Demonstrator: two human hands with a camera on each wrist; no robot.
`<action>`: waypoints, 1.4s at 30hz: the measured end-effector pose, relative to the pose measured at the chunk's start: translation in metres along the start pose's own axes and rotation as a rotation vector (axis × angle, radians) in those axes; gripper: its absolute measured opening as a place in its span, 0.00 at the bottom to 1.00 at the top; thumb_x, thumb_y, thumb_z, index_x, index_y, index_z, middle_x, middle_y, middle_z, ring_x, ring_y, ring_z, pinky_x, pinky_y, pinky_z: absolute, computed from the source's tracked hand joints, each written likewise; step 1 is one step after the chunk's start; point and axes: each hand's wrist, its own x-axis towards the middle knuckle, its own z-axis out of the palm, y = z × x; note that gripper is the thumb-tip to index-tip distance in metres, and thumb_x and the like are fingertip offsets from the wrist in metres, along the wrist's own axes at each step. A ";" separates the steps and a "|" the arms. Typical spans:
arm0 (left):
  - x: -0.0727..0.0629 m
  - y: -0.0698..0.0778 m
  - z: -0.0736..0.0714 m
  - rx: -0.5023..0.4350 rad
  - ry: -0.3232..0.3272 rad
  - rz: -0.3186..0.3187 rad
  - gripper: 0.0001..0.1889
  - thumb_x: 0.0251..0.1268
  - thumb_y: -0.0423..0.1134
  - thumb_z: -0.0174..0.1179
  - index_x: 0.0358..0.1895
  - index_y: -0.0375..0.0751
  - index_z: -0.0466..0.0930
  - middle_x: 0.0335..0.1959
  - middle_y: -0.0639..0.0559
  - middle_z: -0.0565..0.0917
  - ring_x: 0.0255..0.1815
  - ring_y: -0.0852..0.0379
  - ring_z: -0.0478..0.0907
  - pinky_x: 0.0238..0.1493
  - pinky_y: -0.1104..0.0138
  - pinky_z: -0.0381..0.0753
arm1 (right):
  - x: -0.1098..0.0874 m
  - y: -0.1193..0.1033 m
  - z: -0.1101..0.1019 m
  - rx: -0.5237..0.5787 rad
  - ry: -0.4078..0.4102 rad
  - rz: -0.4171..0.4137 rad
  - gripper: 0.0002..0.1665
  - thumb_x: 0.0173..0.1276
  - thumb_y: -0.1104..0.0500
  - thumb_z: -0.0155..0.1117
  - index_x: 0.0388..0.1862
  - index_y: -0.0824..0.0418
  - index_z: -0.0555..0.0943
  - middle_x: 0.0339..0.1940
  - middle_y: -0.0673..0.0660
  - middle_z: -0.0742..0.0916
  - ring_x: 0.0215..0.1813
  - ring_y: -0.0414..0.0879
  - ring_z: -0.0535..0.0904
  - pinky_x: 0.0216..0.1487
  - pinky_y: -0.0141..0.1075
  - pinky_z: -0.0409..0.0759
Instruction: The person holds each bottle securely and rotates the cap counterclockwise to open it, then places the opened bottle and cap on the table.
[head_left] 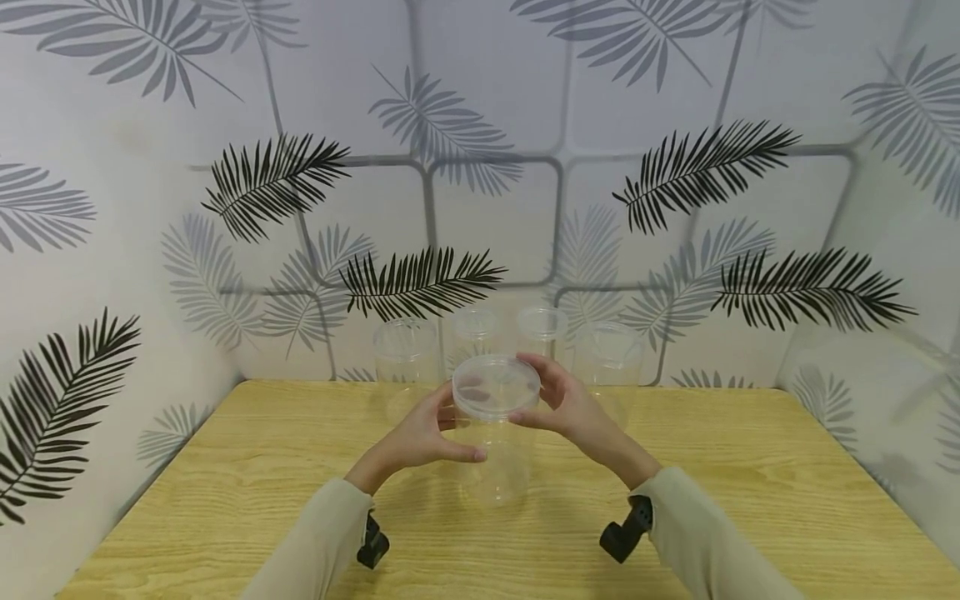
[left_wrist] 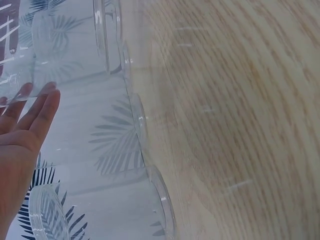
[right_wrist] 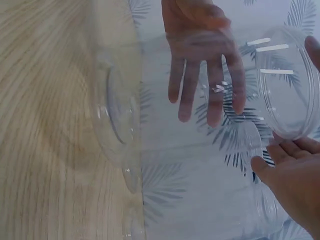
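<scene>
A tall clear jar (head_left: 493, 483) with a round clear lid (head_left: 491, 387) stands upright between both hands, at the middle front. My left hand (head_left: 412, 437) holds the jar's body, thumb in front and fingers at its far left side. Through the clear wall, the right wrist view shows those fingers spread and fairly straight. Higher up, my right hand (head_left: 577, 412) grips the lid's right side, its thumb on the near rim and fingers behind. The jar's base (right_wrist: 111, 107) shows in the right wrist view; whether it touches the table, I cannot tell.
Several similar clear lidded jars stand in a row behind, among them one at far left (head_left: 405, 342) and one at far right (head_left: 611, 346). They are on a wood-grain table (head_left: 225, 500). A wall with leaf patterns (head_left: 487, 225) rises at the back.
</scene>
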 end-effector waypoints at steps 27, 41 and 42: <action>-0.005 0.013 -0.002 0.027 -0.014 -0.026 0.46 0.42 0.36 0.73 0.68 0.48 0.56 0.63 0.44 0.67 0.58 0.45 0.72 0.60 0.54 0.71 | -0.004 -0.002 -0.002 0.012 -0.073 -0.014 0.54 0.53 0.57 0.71 0.72 0.56 0.49 0.72 0.57 0.58 0.73 0.60 0.50 0.67 0.57 0.58; -0.003 0.005 -0.003 0.038 0.004 -0.002 0.47 0.43 0.36 0.72 0.69 0.50 0.55 0.64 0.41 0.66 0.59 0.43 0.71 0.60 0.52 0.71 | -0.005 -0.005 0.024 -0.123 0.201 0.059 0.53 0.51 0.58 0.73 0.70 0.57 0.53 0.71 0.59 0.61 0.71 0.63 0.53 0.62 0.55 0.67; -0.003 0.006 -0.003 0.037 0.006 -0.001 0.46 0.43 0.36 0.72 0.68 0.49 0.55 0.64 0.41 0.66 0.58 0.43 0.72 0.60 0.52 0.71 | -0.005 -0.005 0.025 -0.127 0.207 0.064 0.53 0.51 0.58 0.73 0.70 0.57 0.53 0.71 0.59 0.61 0.71 0.63 0.53 0.61 0.55 0.68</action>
